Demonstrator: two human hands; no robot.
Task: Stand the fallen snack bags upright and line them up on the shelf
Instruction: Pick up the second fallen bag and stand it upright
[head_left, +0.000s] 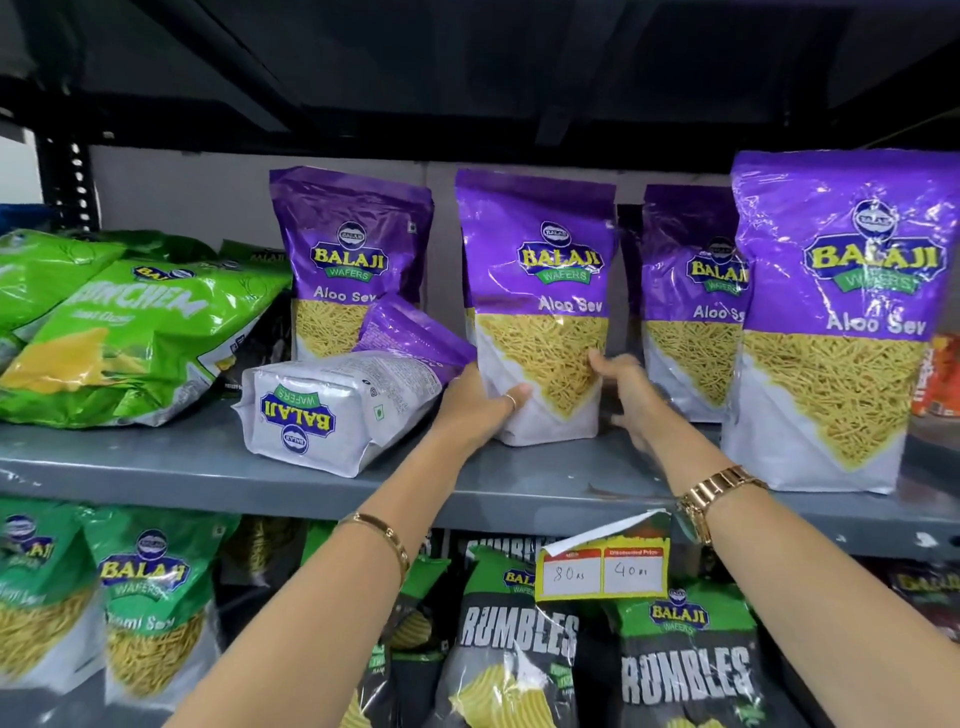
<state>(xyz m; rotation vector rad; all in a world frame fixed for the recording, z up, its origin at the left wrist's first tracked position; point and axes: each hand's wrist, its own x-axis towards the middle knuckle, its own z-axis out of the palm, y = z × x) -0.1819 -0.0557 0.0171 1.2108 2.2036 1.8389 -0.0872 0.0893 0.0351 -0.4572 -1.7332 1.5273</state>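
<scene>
Hands meet on one purple Aloo Sev bag (537, 291) that stands upright near the middle of the grey shelf (156, 467). The left hand (480, 402) presses its fingers flat against the bag's lower left face, a ring on one finger, while the right hand (626, 392) wraps the lower right edge; only its thumb shows on the front, the other fingers being hidden behind the bag, so how firmly it clamps cannot be told. Just left of the held bag, a fallen bag (332, 402) lies on its side with its white base turned toward the front edge, its purple top tucked behind the left hand and against the upright bag at the back left (353, 249), whose lower part it covers. Another upright bag (691, 296) stands toward the back right, half hidden by the large front bag (836, 312) at the front right edge, which is cut off by the frame. Green snack bags (119, 332) slump in a heap at the shelf's left end. An orange pack (937, 374) peeks out at far right, too cropped to read. A yellow price tag (602, 564) hangs from the shelf's front edge, over black Rumbles bags (680, 670) on the level below.
</scene>
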